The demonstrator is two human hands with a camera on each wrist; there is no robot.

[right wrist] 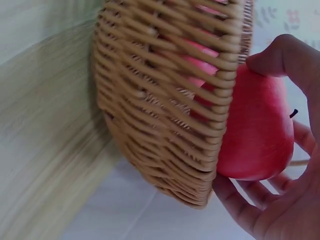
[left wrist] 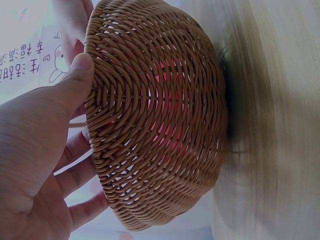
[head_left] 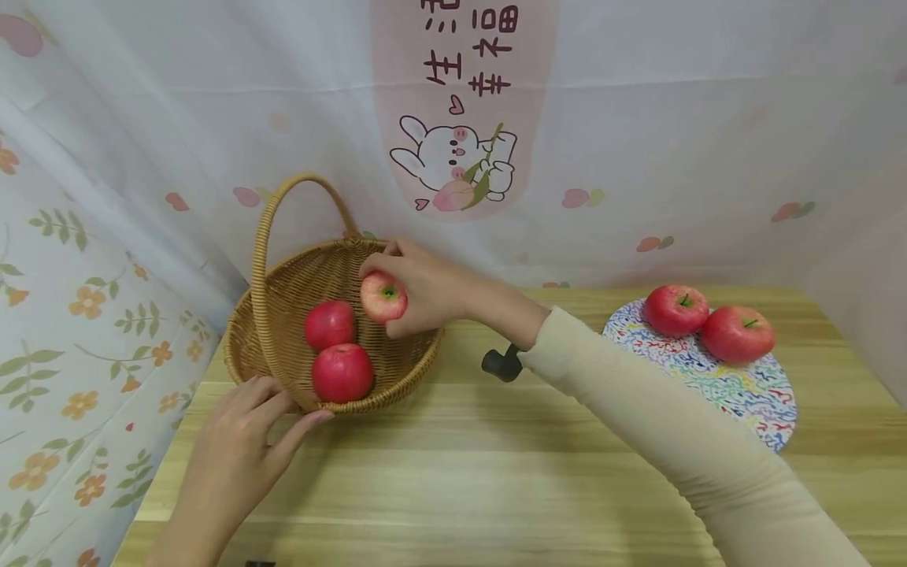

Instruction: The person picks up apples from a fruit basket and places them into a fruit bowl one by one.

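A brown wicker basket [head_left: 404, 386] with a tall handle stands on the left of the table, two red apples [head_left: 343, 373] lying inside it. My right hand [head_left: 432, 291] grips another apple [head_left: 383, 298] at the basket's right side, partly below the rim; the right wrist view shows fingers and thumb round this apple [right wrist: 257, 125]. At the near left rim, my left hand [head_left: 241, 441] holds the basket, its thumb on the rim [left wrist: 90, 100] and its fingers on the far side. Red shows through the weave in the left wrist view.
A round plate [head_left: 772, 402] with a colourful squiggle pattern stands at the right, bearing two red apples [head_left: 738, 335]. A small black object [head_left: 501, 365] lies behind the right forearm. A printed white curtain [head_left: 638, 157] hangs along the table's back edge.
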